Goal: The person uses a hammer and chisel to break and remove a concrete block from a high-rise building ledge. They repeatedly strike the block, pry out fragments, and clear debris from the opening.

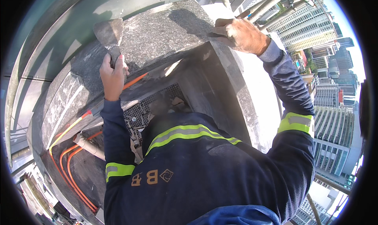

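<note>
At ten o'clock the left hand (113,77) grips the scraper (110,32) low, apparently leaving its blade free over the concrete ledge (165,32), while the right hand (246,35) curls at one o'clock, its hold unclear.

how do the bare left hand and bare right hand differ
The bare left hand grips a grey flared scraper, fingers pointing up; the bare right hand curls leftward at the speckled grey slab, its grip unclear. The left hand sits lower in the picture, the right hand higher. Both emerge from navy fabric sleeves with yellow-green bands.
</note>
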`<control>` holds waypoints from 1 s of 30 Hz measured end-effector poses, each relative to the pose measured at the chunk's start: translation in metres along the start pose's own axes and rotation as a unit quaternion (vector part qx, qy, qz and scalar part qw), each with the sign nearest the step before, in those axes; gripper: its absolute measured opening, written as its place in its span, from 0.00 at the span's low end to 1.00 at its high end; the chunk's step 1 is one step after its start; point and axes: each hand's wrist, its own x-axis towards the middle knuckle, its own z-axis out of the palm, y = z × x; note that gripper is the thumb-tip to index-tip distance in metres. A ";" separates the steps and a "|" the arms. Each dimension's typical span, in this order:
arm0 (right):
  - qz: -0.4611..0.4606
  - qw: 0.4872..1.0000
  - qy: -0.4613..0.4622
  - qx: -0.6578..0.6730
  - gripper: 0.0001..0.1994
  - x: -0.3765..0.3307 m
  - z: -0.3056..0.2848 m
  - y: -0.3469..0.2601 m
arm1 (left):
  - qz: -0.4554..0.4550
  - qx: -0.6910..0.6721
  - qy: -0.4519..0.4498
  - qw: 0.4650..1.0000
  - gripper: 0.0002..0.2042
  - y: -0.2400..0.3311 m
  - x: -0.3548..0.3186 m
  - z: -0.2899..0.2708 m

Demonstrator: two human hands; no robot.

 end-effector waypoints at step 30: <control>0.301 0.512 0.338 0.730 0.14 -0.088 0.039 -0.122 | -0.022 -0.086 -0.049 0.995 0.08 0.008 -0.034 -0.003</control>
